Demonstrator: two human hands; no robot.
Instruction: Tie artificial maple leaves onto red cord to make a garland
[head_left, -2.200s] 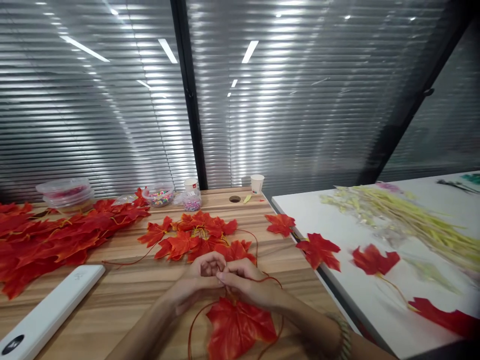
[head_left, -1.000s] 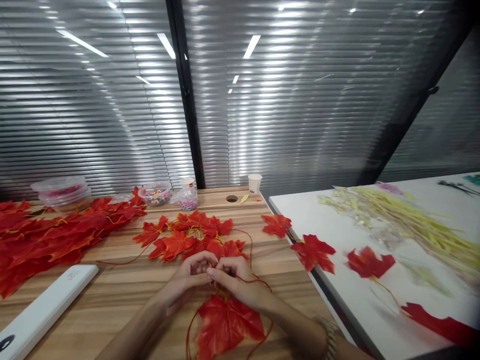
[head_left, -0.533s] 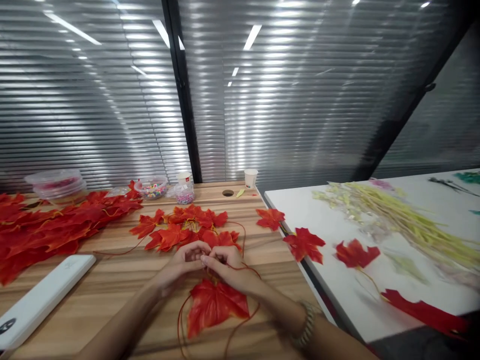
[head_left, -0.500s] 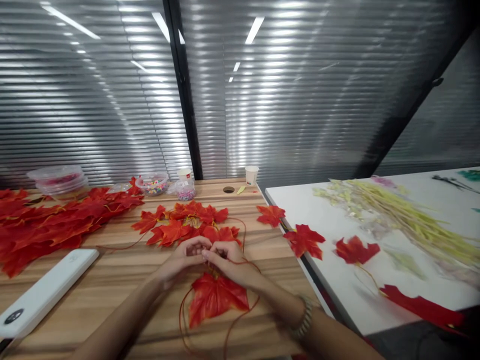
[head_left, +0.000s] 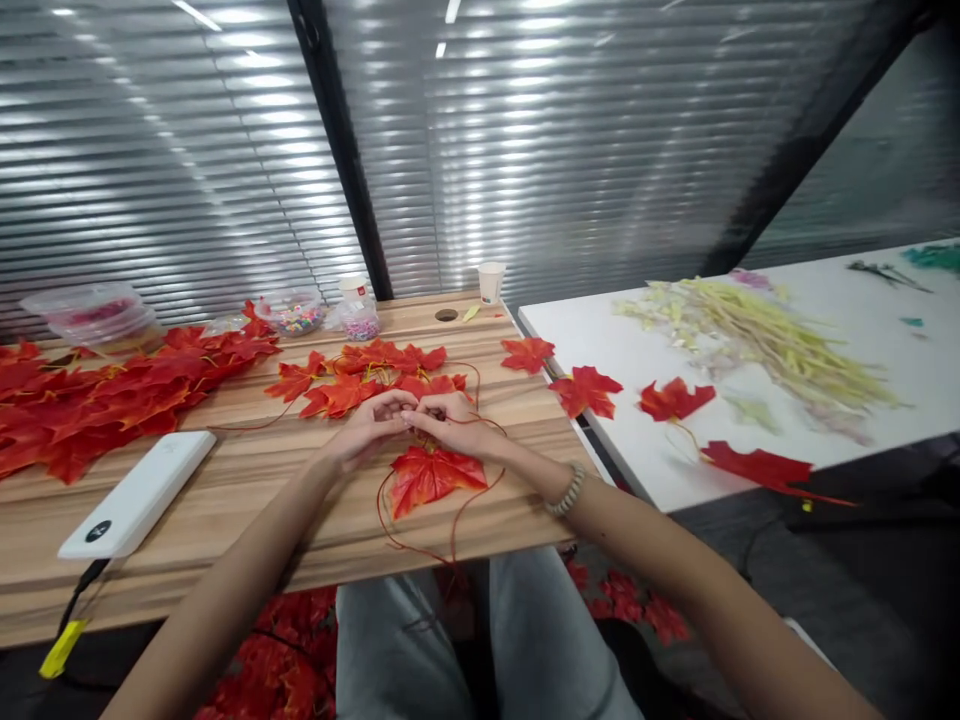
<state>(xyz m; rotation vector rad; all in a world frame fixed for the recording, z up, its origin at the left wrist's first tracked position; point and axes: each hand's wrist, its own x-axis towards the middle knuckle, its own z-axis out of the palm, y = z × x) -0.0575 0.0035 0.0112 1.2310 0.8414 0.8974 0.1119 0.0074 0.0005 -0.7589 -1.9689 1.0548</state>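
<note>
Over the wooden table my left hand (head_left: 376,422) and my right hand (head_left: 452,424) meet, fingertips pinched together. A thin red cord (head_left: 454,528) runs into the pinch, crosses the back of my right hand and loops down onto the tabletop. Just below my fingers lies a red artificial maple leaf (head_left: 436,478), its stem end toward the pinch. The exact spot between the fingertips is too small to make out. Beyond my hands is a cluster of maple leaves (head_left: 341,393) on yellow stems. More strung leaves (head_left: 586,390) trail right, across onto the white table.
A heap of maple leaves (head_left: 135,395) covers the left side, with a white power bank (head_left: 142,495) in front. Bead tubs (head_left: 294,315), plastic containers (head_left: 94,315) and a paper cup (head_left: 491,283) stand behind. Yellow stems (head_left: 780,340) lie on the white table (head_left: 675,470). Leaves (head_left: 281,650) lie below.
The view has tilted down, showing the table's front edge, my legs and leaves below. My hands stay pinched together above the same leaf.
</note>
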